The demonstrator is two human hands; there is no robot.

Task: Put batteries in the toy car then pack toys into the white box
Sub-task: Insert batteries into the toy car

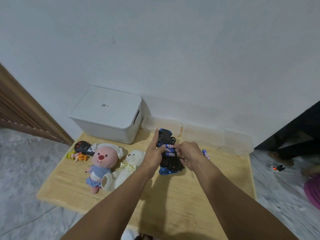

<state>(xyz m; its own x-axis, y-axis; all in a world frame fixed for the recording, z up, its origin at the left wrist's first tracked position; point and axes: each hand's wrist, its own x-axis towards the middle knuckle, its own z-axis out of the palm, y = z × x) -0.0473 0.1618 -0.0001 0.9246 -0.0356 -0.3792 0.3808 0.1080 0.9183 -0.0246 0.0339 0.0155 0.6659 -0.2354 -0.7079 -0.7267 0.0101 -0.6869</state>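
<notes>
Car belly-up mid-table; left hand steadies it, forefinger straight; right hand pinches batteries in bay; press each flat, match polarity; spare battery right; box lidded.

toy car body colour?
Blue body, black underside; the toy car lies upside down on the table. Seen in the head view.

the blue toy car lies belly-up on the wooden table, in front of the lidded white box. three batteries sit in its bay. the left hand steadies the car, forefinger straight; the right hand pinches at the batteries. a loose battery lies right of the car, plush toys left of it.
</notes>
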